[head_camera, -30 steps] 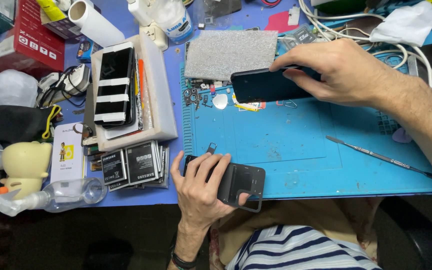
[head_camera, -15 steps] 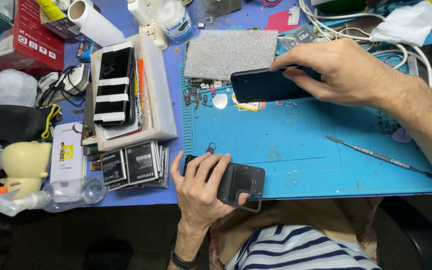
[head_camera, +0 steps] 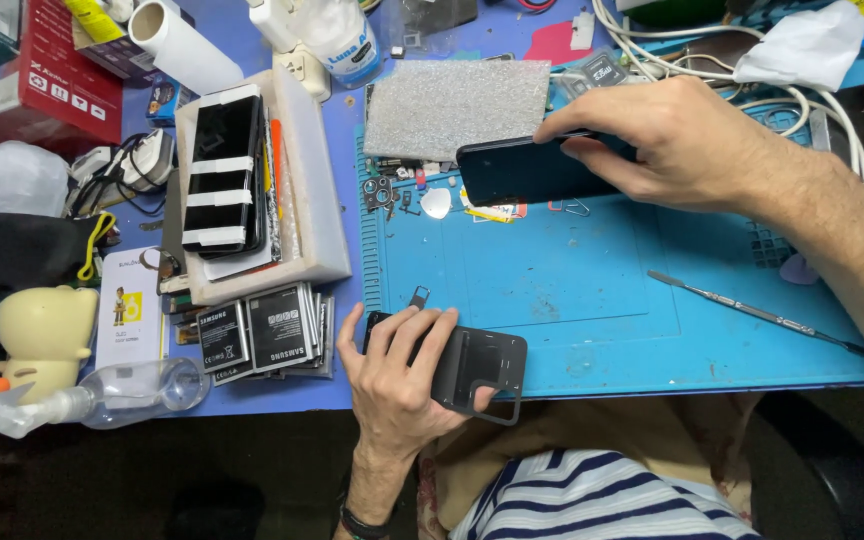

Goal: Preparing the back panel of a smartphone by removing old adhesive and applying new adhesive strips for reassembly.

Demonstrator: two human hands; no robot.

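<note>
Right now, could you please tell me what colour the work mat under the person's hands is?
The silicone work mat is light blue, seen best in the head view.

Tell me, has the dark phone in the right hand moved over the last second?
No. The dark phone sits in the right hand at the same spot, its left end just below the grey glitter pad, as before.

My right hand (head_camera: 692, 150) grips a dark blue-black phone (head_camera: 522, 172) over the bright blue mat (head_camera: 572, 290) mid-frame, and my left hand (head_camera: 397, 385) rests on a black phone case (head_camera: 482, 365). A glittery grey pad (head_camera: 457, 105) sits at upper centre, a red box (head_camera: 52, 75) at upper left, a pale yellow figurine (head_camera: 42, 335) at lower left. My shirt (head_camera: 602, 500) at the bottom is navy-and-white striped.
</note>
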